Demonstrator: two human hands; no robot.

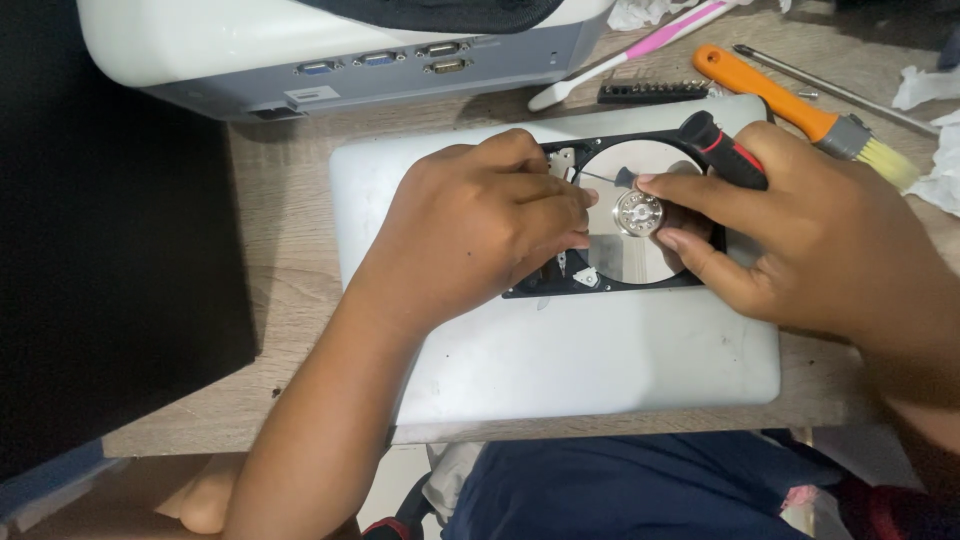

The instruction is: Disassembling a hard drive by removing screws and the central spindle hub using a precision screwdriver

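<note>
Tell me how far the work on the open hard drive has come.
Done: the hard drive has its cover off, so the shiny disc shows. In hand: the right hand holds a screwdriver with its tip near the centre hub, and the left hand steadies the drive. Left: the disc and hub are still in place.

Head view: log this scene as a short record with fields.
left hand: left hand rests on the open hard drive, fingers by the hub
right hand: right hand holds a black-and-red screwdriver, tip near the platter hub
support: drive lies on a closed silver laptop on a wooden desk
nearby: orange-handled brush, pink toothbrush, bit strip, projector
</note>
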